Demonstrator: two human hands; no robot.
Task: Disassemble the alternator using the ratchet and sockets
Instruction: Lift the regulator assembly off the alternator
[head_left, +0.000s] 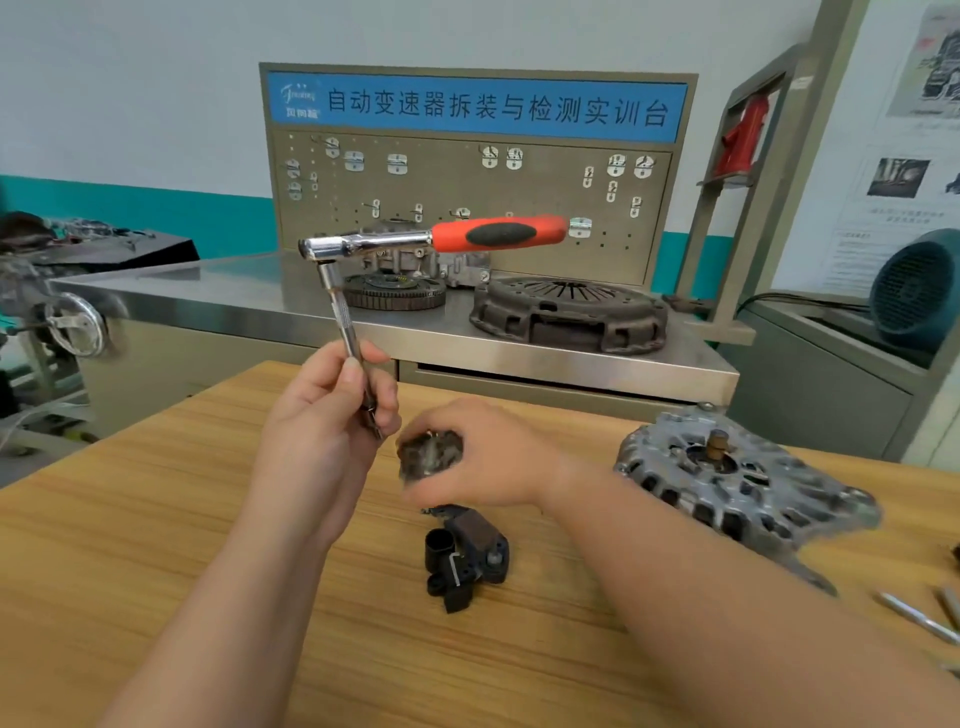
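- Two hands are working before me: the left hand is gripping the ratchet by its extension bar.
- The right hand is clutching a small dark part.
- The alternator is lying at three o'clock.

1. Left hand grips extension bar; ratchet on top, orange handle pointing to 3 o'clock.
2. Right hand holds small dark part, at 3 o'clock of left hand.
3. Black plastic part lies on wooden table, at 6 o'clock of right hand.
4. Alternator housing on table, at 3 o'clock of right hand, apart.
5. Clutch pressure plate on steel bench, 12 o'clock.
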